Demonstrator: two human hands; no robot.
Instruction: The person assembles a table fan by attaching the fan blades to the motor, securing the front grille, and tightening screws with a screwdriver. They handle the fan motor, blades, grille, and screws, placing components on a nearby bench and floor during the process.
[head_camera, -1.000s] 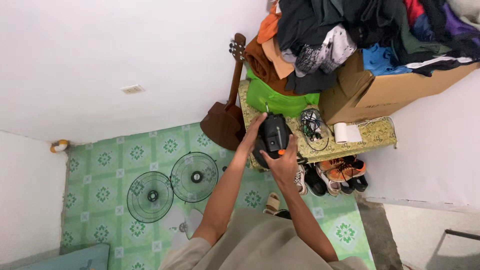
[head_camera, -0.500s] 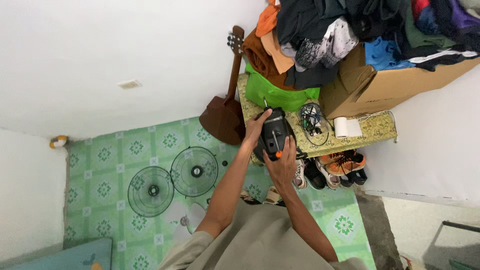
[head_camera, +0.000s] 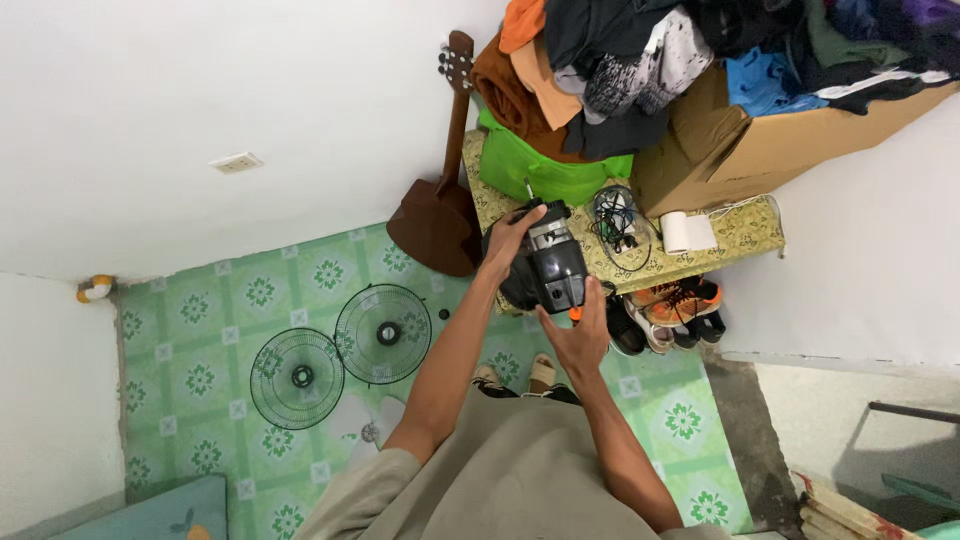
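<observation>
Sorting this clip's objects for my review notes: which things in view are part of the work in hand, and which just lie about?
In hand:
- black fan motor housing, left hand on top, right hand beneath
- orange-tipped tool

Lying about:
- two black wire fan grilles
- brown wooden guitar
- white paper roll
- shoes
- cardboard box

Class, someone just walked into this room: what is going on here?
A person stands over a green tiled floor and holds a black fan motor in both hands. The left hand grips its top; the right hand supports it from below. Two fan grilles lie on the floor. A guitar leans against the wall, beside a table piled with clothes.
</observation>
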